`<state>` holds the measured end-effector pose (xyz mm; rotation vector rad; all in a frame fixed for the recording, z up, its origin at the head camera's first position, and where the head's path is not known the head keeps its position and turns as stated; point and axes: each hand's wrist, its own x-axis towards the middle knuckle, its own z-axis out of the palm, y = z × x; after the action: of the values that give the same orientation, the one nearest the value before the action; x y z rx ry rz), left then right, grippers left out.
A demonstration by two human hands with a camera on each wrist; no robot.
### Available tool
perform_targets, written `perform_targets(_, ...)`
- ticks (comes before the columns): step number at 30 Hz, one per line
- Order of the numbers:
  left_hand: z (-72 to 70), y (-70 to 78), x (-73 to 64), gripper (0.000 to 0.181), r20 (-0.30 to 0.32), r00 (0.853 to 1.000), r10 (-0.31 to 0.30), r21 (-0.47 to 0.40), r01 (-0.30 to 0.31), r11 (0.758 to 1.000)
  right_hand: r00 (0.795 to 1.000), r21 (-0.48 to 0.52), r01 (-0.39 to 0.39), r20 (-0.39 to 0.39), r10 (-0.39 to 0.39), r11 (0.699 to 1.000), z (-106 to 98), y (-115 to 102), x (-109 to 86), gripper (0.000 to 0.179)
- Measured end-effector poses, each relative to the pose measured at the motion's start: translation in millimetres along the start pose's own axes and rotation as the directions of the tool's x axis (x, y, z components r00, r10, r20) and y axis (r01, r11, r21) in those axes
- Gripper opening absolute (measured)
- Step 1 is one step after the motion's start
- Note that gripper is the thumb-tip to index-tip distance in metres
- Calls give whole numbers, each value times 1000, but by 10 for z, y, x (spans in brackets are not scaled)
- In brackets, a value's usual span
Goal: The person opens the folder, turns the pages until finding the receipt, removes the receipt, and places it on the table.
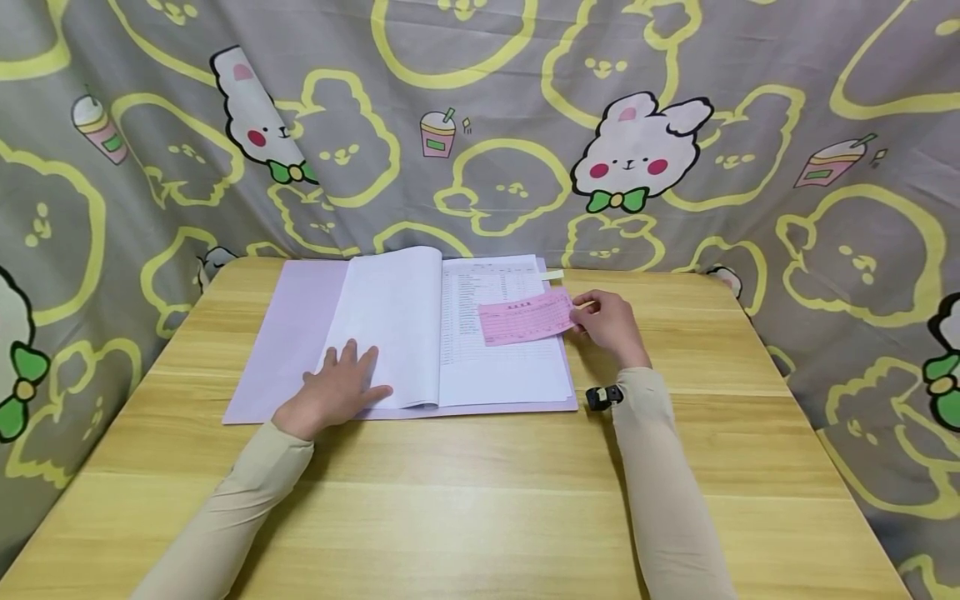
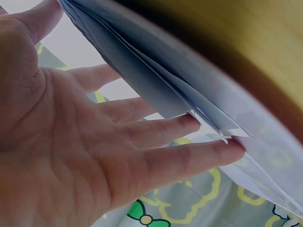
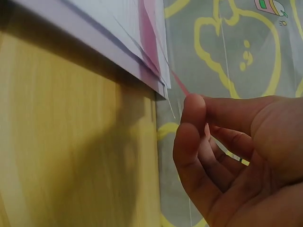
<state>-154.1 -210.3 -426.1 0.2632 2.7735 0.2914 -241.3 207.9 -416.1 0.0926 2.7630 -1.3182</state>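
Observation:
A lilac folder lies spread on the table, with white sheets turned over to its left side. On its right side is a printed table page. Across that page lies a pink printed slip, whose right end my right hand pinches between thumb and fingertip. The right wrist view shows the slip edge-on at the right hand's fingertips. My left hand rests with spread, straight fingers on the turned white sheets. In the left wrist view the fingers lie against the loose paper edges.
A pale tab sticks out past the folder's upper right edge. The wooden table ends at a patterned curtain behind and on both sides. A small black device sits at the right wrist.

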Motion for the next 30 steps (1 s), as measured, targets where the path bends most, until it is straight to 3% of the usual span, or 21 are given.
perform_targets(9,5,-2,-28,82,-5,1000,1,-5,-1,1000,1000,18,11,-29,-11,1000,-141,93,-24,28)
perform_targets(30,22,-2,-16,82,-11,1000,10,-6,-10,1000,991,198,-103,-61,117,975,-481,421,-97,34)
